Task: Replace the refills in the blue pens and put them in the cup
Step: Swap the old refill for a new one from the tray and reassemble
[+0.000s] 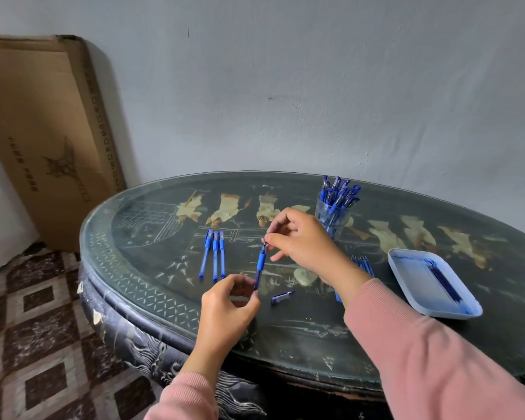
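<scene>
My left hand (pixel 228 307) pinches the lower end of a blue pen (pixel 260 265) held nearly upright above the table. My right hand (pixel 303 237) pinches the pen's tip end at the top. The pen's blue cap (pixel 282 297) lies on the table just below the hands. Three capped blue pens (pixel 214 256) lie side by side to the left. A clear cup (pixel 334 218) holding several blue pens stands behind my right hand. Several loose refills (pixel 361 263) lie partly hidden behind my right wrist.
A pale blue tray (pixel 406 268) with ink stains and used refills (pixel 444 281) sits at the right. The dark oval table (pixel 134 268) has a glass top and a near edge by my arms. A cardboard box (pixel 43 131) leans on the wall at left.
</scene>
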A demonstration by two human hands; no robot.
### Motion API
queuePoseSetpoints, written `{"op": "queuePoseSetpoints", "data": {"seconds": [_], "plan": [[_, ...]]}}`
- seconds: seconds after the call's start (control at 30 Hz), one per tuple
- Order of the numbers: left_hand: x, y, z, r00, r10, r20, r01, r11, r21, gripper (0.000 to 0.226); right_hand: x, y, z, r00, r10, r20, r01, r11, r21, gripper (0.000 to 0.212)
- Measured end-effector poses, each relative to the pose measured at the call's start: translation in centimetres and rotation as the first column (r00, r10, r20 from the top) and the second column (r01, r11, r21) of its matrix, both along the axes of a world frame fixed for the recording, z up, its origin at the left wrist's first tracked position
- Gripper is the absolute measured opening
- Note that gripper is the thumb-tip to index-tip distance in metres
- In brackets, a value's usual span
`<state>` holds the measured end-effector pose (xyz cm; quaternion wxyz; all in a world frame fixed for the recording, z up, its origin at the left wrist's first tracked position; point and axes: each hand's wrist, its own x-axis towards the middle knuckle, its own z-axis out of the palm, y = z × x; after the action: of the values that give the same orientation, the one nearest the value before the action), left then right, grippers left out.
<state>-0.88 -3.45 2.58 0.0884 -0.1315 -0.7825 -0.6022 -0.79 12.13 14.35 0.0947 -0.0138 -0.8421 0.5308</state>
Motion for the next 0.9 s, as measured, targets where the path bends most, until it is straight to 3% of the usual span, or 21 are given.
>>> {"op": "queuePoseSetpoints", "data": {"seconds": [0.4, 0.53, 0.67, 0.73, 0.8, 0.9], "plan": [[0.0, 0.0, -0.2, 1.000, -0.007, -0.005, 0.007, 1.000, 0.021, 0.020, -0.8, 0.2, 0.5, 0.992, 0.034, 0.122, -0.070, 0.951, 0.303, 0.005], [0.0, 0.0, -0.2, 1.000, -0.009, -0.011, 0.009, 1.000, 0.015, 0.019, -0.3, -0.1, 0.1, 0.994, -0.017, 0.112, -0.031, 0.912, 0.409, 0.027], [0.0, -0.1, -0.2, 1.000, -0.010, -0.016, 0.010, 1.000, 0.012, 0.019, 0.0, 0.0, -0.9, 0.985, 0.011, 0.170, -0.050, 0.972, 0.231, 0.036], [0.0, -0.1, -0.2, 1.000, -0.010, -0.015, 0.011, 1.000, 0.010, 0.019, -0.2, 0.1, -1.4, 0.990, 0.035, 0.137, -0.057, 0.986, 0.158, 0.020], [0.0, -0.1, -0.3, 1.000, -0.010, -0.018, 0.010, 1.000, 0.006, 0.019, -0.2, 0.0, -1.8, 0.997, -0.013, 0.074, -0.001, 0.982, 0.187, 0.009], [-0.1, -0.1, -0.3, 1.000, -0.006, -0.018, 0.006, 1.000, 0.006, 0.019, 0.1, -0.3, -1.8, 0.996, -0.078, 0.033, 0.070, 0.977, 0.200, 0.030]]}}
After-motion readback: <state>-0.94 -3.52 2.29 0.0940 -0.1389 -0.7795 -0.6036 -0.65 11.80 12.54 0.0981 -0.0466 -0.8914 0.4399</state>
